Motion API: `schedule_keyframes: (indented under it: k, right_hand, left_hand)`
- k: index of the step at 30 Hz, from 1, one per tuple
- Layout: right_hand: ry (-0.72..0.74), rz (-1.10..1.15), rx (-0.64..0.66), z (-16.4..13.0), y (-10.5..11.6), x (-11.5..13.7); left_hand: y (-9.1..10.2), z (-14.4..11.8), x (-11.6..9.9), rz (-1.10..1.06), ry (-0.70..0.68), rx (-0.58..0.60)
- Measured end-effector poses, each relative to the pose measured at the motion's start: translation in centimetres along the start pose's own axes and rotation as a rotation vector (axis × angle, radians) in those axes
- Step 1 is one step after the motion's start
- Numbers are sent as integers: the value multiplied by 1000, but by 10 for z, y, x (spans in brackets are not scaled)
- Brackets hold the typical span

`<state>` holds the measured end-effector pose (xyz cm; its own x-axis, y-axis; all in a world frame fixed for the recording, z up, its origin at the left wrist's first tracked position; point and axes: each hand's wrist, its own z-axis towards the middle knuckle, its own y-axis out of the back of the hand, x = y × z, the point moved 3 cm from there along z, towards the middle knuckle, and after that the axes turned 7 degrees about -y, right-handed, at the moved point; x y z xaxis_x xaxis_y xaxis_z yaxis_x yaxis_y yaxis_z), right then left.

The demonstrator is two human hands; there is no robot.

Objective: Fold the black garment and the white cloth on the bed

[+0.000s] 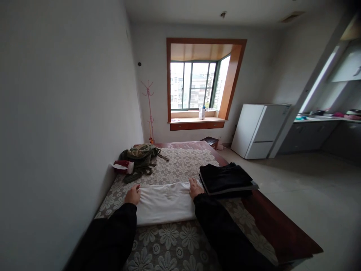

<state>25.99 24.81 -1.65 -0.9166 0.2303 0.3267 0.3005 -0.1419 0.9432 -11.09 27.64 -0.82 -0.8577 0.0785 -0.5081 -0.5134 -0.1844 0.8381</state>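
A white folded cloth (166, 205), perhaps a garment, lies flat on the patterned tablecloth in front of me. My left hand (132, 195) rests at its left edge, fingers loosely bent, not visibly gripping. At the upper right corner of the cloth is my right hand (194, 188), its fingers stretched out and slightly apart. Just right of that hand sits a stack of dark folded clothes (225, 178), black on top with a grey layer beneath. Black sleeves cover both of my forearms.
The floral tablecloth (169, 241) covers much of a dark red table (279, 222). Against the left wall lie a camouflage backpack (141, 154) and a red tissue pack (123, 166). Beyond are a pink coat rack (150, 109), a stool (211, 141) and a white fridge (261, 130).
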Motion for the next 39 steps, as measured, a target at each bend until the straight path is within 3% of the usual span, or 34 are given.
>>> schedule_keyframes:
  k: [5,12,26,39]
  right_hand:
    - [-111,-27,-33,15,-24,-13]
    - [-151,-26,-92,28,-35,-25]
    - [-72,-7,-167,30,-38,-32]
    - [-155,6,-54,27,-40,-39]
  left_hand:
    - [-18,4,12,78,72,-78]
    - [-26,7,18,145,80,-82]
    - [-19,5,22,106,43,-103]
    - [-15,6,26,46,62,-3]
